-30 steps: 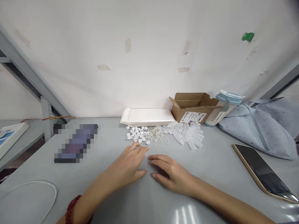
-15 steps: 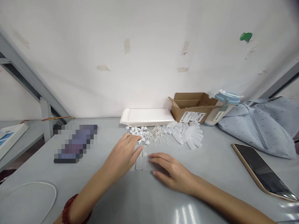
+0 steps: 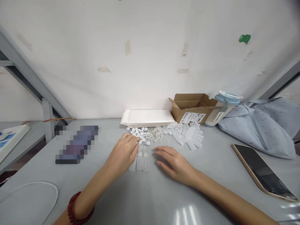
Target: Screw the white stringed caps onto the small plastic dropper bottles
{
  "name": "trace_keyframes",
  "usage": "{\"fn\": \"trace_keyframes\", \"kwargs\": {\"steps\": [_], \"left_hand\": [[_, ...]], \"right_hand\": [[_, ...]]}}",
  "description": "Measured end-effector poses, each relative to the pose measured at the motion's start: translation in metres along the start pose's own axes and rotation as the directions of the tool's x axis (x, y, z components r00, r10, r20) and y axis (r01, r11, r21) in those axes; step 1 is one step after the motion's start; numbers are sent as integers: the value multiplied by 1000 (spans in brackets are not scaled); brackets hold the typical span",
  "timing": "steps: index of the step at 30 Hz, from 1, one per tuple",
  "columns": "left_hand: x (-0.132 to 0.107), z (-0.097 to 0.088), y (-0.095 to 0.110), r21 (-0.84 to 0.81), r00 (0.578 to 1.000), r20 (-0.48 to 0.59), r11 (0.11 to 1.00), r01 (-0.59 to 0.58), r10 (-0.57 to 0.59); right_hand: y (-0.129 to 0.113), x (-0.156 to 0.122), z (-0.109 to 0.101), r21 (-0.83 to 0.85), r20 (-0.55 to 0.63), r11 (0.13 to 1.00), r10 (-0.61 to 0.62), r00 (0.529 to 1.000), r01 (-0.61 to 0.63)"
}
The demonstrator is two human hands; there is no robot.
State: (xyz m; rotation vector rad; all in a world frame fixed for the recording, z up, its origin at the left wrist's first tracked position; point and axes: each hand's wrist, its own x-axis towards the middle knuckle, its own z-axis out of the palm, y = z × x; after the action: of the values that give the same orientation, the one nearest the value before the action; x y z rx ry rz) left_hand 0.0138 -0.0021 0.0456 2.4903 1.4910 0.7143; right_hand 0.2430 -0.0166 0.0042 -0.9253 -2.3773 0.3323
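My left hand (image 3: 124, 153) is over the left of the work area, thumb and fingertips drawn together in a pinch beside the small white caps (image 3: 136, 132). Whatever is between them is hidden. Below it lie flat translucent plastic bottles (image 3: 139, 162) side by side, the leftmost partly covered by the hand. Thin cords run from the necks of two towards white caps. Right of the bottles, my right hand (image 3: 173, 164) hovers low, fingers apart and holding nothing. Beyond its fingertips are a tangle of off-white cords (image 3: 156, 133) and a heap of translucent bottles (image 3: 187, 135).
White padded envelopes (image 3: 150, 117) lie against the wall beside an open cardboard box (image 3: 193, 109), a blue-lidded cup (image 3: 221, 109) and a pale blue cloth bag (image 3: 257, 128). A phone (image 3: 264, 172) lies at right, a pixelated dark object (image 3: 77, 145) and white cable (image 3: 55, 190) at left.
My left thumb has closed up towards its fingertips, moving off the bottles. My right hand has drawn slightly right and away from them, uncovering the cords at their necks.
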Motion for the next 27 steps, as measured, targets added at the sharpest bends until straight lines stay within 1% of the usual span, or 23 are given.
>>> {"fn": "trace_keyframes", "kwargs": {"steps": [4, 7, 12, 14, 16, 21, 24, 27], "left_hand": [[1, 3, -1, -24, 1000, 10, 1000, 13, -13], [6, 8, -1, -50, 999, 52, 999, 6, -3], [29, 16, 0, -52, 981, 161, 993, -102, 109], [42, 20, 3, -19, 971, 180, 987, -159, 160], [54, 24, 8, 35, 963, 178, 977, -209, 200], [76, 41, 21, 98, 958, 168, 963, -250, 232], [82, 51, 22, 94, 954, 183, 962, -258, 238], [85, 53, 20, 64, 959, 175, 970, -236, 222]], "right_hand": [[19, 3, -5, -108, -62, 993, 44, 997, -50], [34, 4, -9, -180, -108, 980, 67, 992, -86], [58, 4, -19, -306, -183, 944, 68, 981, -123], [68, 4, -23, -365, -195, 920, 72, 978, -141], [74, 4, -26, -409, -183, 900, 83, 980, -153], [77, 3, -25, -451, -138, 879, 104, 985, -156], [73, 3, -22, -469, -110, 872, 101, 989, -141], [72, 3, -21, -491, -106, 862, 86, 991, -127]]}}
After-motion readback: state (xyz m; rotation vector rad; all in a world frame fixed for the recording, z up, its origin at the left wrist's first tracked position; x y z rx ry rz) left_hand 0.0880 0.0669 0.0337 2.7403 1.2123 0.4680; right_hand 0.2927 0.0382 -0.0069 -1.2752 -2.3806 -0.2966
